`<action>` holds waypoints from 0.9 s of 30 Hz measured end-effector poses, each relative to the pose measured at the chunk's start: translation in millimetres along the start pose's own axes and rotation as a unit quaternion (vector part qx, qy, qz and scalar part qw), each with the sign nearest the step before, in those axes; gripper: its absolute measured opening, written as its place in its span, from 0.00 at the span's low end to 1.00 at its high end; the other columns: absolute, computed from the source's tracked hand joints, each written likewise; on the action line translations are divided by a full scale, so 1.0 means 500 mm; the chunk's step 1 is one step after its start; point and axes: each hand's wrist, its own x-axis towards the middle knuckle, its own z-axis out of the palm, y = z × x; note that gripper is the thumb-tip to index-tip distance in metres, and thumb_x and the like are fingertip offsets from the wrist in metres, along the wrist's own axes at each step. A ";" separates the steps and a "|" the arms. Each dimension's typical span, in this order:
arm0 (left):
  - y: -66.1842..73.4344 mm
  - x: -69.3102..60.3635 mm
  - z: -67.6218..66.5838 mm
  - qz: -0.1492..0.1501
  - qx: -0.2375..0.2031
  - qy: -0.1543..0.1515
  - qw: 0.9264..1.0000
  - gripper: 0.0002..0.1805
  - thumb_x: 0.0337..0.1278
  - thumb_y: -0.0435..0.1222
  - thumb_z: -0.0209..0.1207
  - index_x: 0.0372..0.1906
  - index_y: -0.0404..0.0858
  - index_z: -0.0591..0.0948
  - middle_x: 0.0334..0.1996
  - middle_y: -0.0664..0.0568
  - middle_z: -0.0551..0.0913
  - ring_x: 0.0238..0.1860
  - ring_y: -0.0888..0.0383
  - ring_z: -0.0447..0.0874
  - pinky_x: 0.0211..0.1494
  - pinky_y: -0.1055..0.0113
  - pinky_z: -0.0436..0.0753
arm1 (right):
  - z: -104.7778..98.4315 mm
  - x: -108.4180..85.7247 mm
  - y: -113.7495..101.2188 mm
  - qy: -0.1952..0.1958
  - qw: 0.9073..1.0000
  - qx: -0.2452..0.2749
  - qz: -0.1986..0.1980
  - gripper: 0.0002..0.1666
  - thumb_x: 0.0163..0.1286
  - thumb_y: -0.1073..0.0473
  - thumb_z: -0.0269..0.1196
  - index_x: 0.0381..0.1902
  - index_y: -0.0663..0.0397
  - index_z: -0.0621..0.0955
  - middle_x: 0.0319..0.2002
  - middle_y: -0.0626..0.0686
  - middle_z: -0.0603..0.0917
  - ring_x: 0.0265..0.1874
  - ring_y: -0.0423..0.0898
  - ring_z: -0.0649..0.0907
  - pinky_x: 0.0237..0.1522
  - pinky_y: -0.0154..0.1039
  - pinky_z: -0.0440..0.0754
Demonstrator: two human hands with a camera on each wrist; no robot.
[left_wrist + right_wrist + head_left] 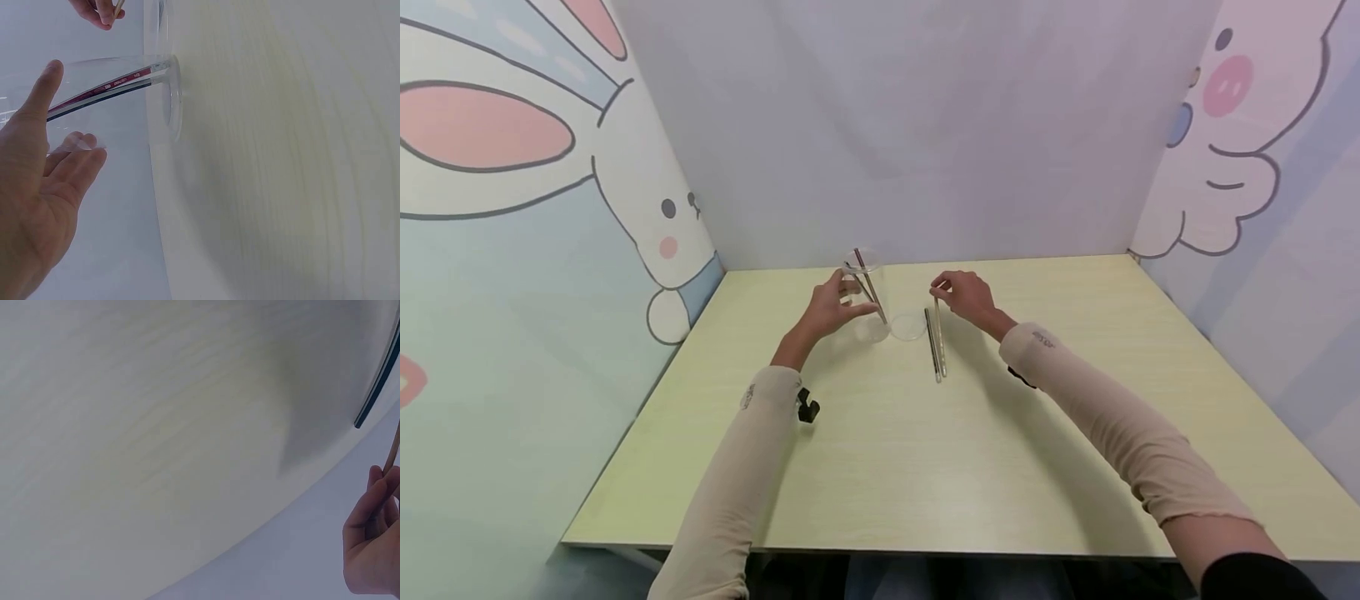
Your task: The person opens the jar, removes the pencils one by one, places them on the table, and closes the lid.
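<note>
My left hand (833, 308) holds a clear cylindrical container (880, 287), its thumb on one side and fingers on the other. Inside, a dark red pencil (128, 79) and a black one (106, 96) lean at a slant. Between finger and thumb, my right hand (966, 296) pinches the far end of a light wooden-coloured pencil (941, 342); its lower end is at the table beside a dark pencil (932, 343). That pinch also shows at the edge of the right wrist view, where the right hand (375, 537) is partly cut off.
A round clear lid or disc (908, 326) lies on the pale wooden table (880, 467) between the container and the pencils. Behind the table stands a plain grey-white wall (917, 133), with cartoon-printed panels on both sides.
</note>
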 end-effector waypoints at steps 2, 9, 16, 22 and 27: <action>0.000 0.001 0.000 -0.001 0.002 0.000 1.000 0.41 0.57 0.45 0.76 0.69 0.36 0.67 0.65 0.37 0.80 0.71 0.43 0.75 0.70 0.52 0.81 | 0.007 -0.001 0.003 -0.005 1.000 -0.004 0.003 0.13 0.77 0.52 0.65 0.52 0.52 0.88 0.46 0.55 0.91 0.28 0.47 0.89 0.23 0.38 0.78; 0.004 0.001 0.002 0.000 0.010 -0.003 1.000 0.40 0.58 0.45 0.76 0.66 0.34 0.67 0.65 0.37 0.79 0.71 0.44 0.75 0.70 0.52 0.81 | 0.027 -0.006 0.002 -0.016 1.000 -0.017 0.020 0.13 0.76 0.53 0.66 0.51 0.54 0.88 0.47 0.56 0.91 0.40 0.51 0.89 0.29 0.43 0.84; 0.003 0.000 0.002 -0.007 0.012 -0.006 1.000 0.43 0.58 0.47 0.76 0.69 0.33 0.66 0.66 0.37 0.79 0.71 0.44 0.74 0.70 0.53 0.81 | 0.051 -0.010 0.004 -0.029 0.998 -0.038 0.033 0.13 0.77 0.53 0.65 0.50 0.54 0.88 0.48 0.55 0.91 0.44 0.53 0.89 0.38 0.49 0.87; 0.001 0.002 0.004 -0.004 0.008 -0.003 1.000 0.42 0.57 0.46 0.76 0.68 0.35 0.67 0.65 0.37 0.79 0.71 0.44 0.75 0.70 0.53 0.81 | 0.059 -0.014 -0.001 -0.020 0.998 -0.043 0.030 0.13 0.75 0.53 0.66 0.49 0.56 0.89 0.47 0.56 0.91 0.42 0.53 0.89 0.36 0.48 0.87; 0.001 0.001 0.003 -0.003 0.009 0.000 1.000 0.41 0.57 0.46 0.76 0.68 0.35 0.67 0.65 0.37 0.80 0.70 0.44 0.76 0.69 0.53 0.81 | 0.065 -0.013 -0.006 -0.025 0.998 -0.048 0.031 0.13 0.75 0.53 0.67 0.48 0.55 0.89 0.46 0.55 0.91 0.42 0.52 0.89 0.38 0.49 0.88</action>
